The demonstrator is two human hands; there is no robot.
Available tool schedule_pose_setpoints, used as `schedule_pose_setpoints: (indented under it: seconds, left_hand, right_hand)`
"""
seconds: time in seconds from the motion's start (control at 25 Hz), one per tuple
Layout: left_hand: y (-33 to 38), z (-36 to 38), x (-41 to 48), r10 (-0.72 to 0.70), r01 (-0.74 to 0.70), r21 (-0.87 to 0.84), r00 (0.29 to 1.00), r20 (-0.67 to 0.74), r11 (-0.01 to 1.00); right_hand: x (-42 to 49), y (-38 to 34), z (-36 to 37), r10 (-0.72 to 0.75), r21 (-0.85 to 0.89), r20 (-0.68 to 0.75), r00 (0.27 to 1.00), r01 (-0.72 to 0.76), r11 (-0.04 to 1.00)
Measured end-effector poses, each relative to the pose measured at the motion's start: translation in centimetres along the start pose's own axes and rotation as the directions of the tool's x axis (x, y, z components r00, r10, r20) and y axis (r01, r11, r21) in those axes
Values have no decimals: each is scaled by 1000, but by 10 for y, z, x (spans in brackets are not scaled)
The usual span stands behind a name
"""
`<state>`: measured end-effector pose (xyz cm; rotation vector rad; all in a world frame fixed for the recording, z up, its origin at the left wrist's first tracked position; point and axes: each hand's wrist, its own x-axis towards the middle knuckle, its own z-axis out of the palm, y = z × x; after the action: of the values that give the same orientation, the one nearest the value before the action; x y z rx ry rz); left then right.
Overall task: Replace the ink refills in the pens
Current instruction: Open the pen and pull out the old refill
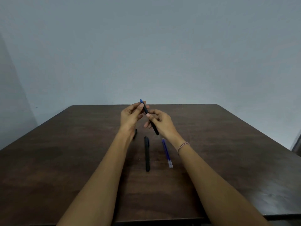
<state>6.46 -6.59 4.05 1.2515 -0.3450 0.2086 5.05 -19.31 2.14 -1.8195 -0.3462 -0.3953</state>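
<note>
Above the dark wooden table (65, 152) I hold a black pen (145, 110) with a blue tip, tilted with the tip up and away. My left hand (131, 116) pinches its upper end near the blue tip. My right hand (160, 122) grips the lower barrel, whose end sticks out below the palm. A second black pen (147, 154) lies on the table between my forearms. Blue ink refills (167, 152) with clear ends lie just right of it. A small dark piece (135, 132) shows beside my left wrist, mostly hidden.
A plain grey-blue wall (146, 46) rises behind the table's far edge. The table's near edge runs along the bottom of the view. A dark object (297, 144) stands at the far right edge of the frame.
</note>
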Motion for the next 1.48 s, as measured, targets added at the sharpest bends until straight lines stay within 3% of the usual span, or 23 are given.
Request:
schedule_pose_setpoints:
  seconds: [0.32,0.84,1.48]
  left_hand:
    - [-1,4,1,101,-102,-14,992,-75,995]
    - [2,5,3,89,-97,-64,989,-118,993]
    - [-1,2,6,146,-140,52,976,-163,989]
  right_hand:
    - [0,-2,-2,-28,64,5,1000,28,998]
    - [-1,-2,3,-58,51,-34,998,60,997]
    - [1,-2,-2,-39,102,-13,999,40,994]
